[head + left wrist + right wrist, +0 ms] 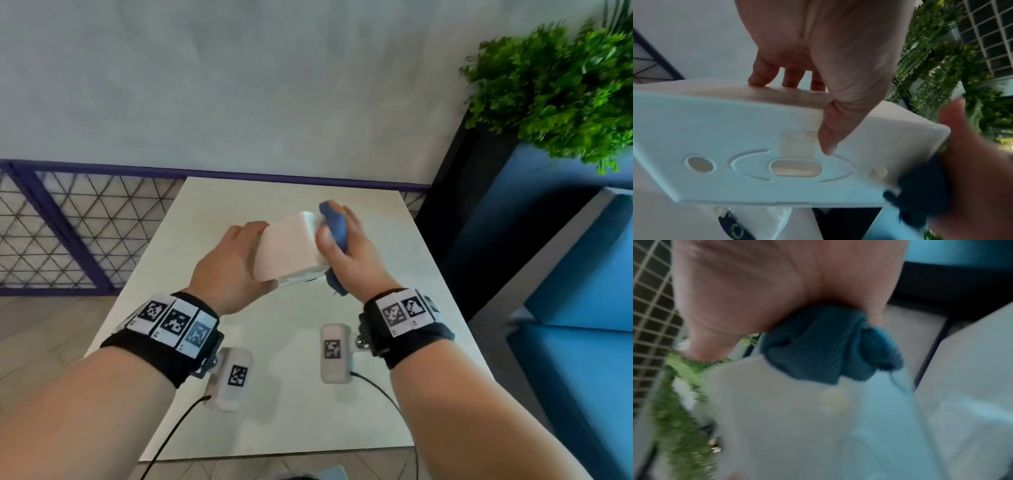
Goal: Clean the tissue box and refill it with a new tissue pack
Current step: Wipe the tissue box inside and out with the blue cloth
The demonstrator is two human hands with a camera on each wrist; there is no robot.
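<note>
Head view: white table (239, 411), grey wall behind, plant (555, 85) at right. Tissue box (291, 246) held above table, long axis running between hands; left hand (233, 263) clamped on near-left end, right hand (346, 253) presses blue cloth (334, 226) to right end.
Left wrist view: box underside faces camera; thumb across it, fingers (758, 78) over far edge.
Right wrist view: blurred; cloth bunched in the grip at box corner.

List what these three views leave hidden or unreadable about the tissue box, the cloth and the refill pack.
- Tissue box interior: no view shows whether it is empty.
- Blue cloth: right wrist view is motion-blurred; the right hand covers most of it in the head view.
- Wrapped pack: cut off by the left wrist view's bottom edge, label unreadable.
</note>
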